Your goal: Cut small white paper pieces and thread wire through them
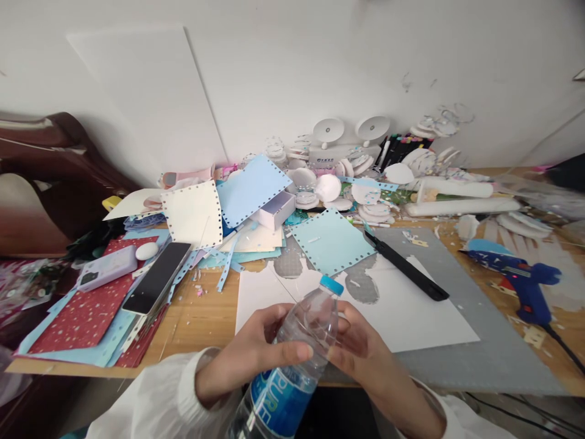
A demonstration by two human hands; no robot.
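A clear plastic water bottle (297, 341) with a blue cap and a blue label reading "PURE" tilts in front of me at the table's front edge, its cap pointing up and to the right. My left hand (265, 347) wraps round its upper part, thumb lying across the front. On the other side my right hand (361, 344) grips the bottle's shoulder, with fingers partly hidden behind it. Beyond the bottle lies a white sheet (411, 323) with rounded holes cut in it. A black utility knife (406, 265) rests across that sheet.
A grey cutting mat (498, 360) lies under the sheet. To the right is a blue glue gun (525, 283) with a cord. Left are a black phone (158, 277), a lilac phone (109, 268) and coloured papers (77, 323). White paper discs (329, 188) crowd the back.
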